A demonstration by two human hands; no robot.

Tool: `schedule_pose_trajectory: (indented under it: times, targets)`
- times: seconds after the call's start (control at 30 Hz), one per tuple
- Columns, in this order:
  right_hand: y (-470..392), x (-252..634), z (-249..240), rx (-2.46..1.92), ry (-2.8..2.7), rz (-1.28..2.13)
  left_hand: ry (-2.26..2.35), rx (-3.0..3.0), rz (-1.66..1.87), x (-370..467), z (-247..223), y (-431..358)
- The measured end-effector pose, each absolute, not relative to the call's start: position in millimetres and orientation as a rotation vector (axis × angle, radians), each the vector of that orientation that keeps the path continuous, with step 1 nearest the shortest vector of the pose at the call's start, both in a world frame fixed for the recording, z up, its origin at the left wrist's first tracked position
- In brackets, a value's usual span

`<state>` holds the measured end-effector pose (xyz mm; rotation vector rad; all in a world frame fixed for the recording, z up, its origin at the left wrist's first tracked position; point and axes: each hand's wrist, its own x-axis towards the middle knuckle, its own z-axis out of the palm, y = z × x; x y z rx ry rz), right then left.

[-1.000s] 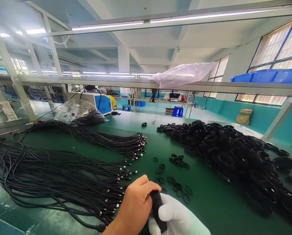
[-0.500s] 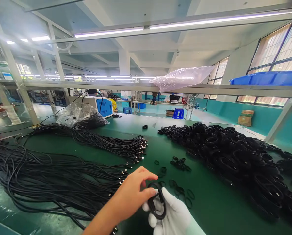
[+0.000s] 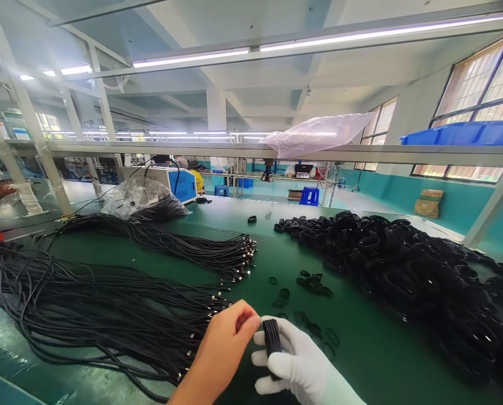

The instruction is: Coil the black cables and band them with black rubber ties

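Clasped in the white-gloved right hand (image 3: pixel 296 363), a coiled black cable bundle (image 3: pixel 271 340) stands low over the green table (image 3: pixel 361 349). Bare left hand (image 3: pixel 228 343) pinches beside it, fingertips at the coil's top; half a second ago the coil was open as a loop. Loose cables (image 3: pixel 99 304) lie left, finished coils (image 3: pixel 395 264) right. No writing is legible.

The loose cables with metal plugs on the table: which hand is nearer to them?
Left. The bare left hand is right beside the loose cables; the gloved right hand, gripping a coiled cable bundle, is farther away.
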<state>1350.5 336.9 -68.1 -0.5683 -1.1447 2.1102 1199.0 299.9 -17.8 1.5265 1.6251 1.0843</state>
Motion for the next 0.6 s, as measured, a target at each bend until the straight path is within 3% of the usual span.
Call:
schedule_pose_trajectory:
  times: [0.3, 0.43, 0.6]
  targets:
    - [335, 1349, -62, -0.564, -1.268, 2.146, 1.298, 1.269, 0.999, 1211, -36, 290]
    - [334, 1353, -62, -0.497, -1.215, 2.212, 1.477, 1.376, 1.046, 1205, -29, 290]
    - [337, 1351, -71, -0.537, -1.292, 2.191, 1.716, 1.910, 1.139, 1207, -33, 286]
